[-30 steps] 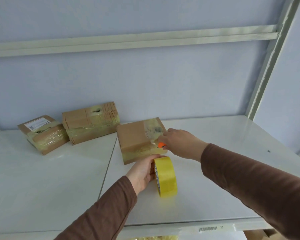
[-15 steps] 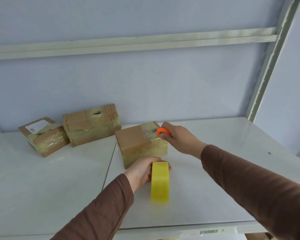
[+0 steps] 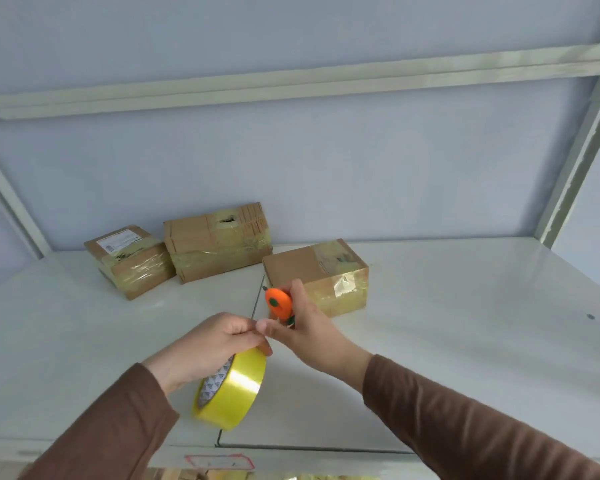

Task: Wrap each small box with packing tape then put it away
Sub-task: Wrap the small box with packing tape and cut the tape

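Observation:
Three taped cardboard boxes sit on the white shelf (image 3: 465, 306): a labelled one (image 3: 129, 259) at the left, a bigger one (image 3: 217, 240) beside it, and a third box (image 3: 316, 275) in the middle, free of both hands. My left hand (image 3: 208, 344) grips a yellow roll of packing tape (image 3: 231, 389), lifted near the front of the shelf. My right hand (image 3: 302, 327) holds a small orange cutter (image 3: 279, 303) and its thumb meets my left fingertips just above the roll.
A grey-blue wall stands behind the shelf. A metal rail (image 3: 291, 84) runs overhead and an upright post (image 3: 575, 161) rises at the right. A red-bordered label (image 3: 219, 461) is stuck on the shelf's front edge.
Both hands have left the middle box and drawn back toward me. The tape roll lifted and tilted in my left hand, and my right hand carried the orange cutter over to it.

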